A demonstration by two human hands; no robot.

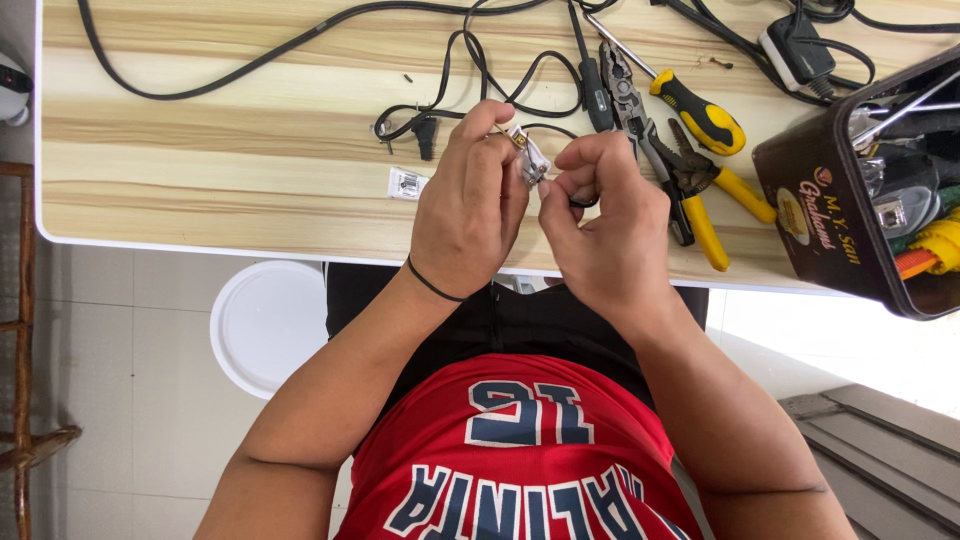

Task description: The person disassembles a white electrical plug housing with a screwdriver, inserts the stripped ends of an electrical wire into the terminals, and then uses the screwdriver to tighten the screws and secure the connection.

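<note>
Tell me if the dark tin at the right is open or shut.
Open. The dark tin has no lid over its mouth, and tools and a yellow coil show inside it. It rests at the table edge.

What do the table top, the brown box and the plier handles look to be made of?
Table top: probably wood-grain laminate, pale streaks, matte. Brown box: likely painted tin, glossy with a thin rim. Plier handles: yellow plastic or rubber sleeves, smooth.
</note>
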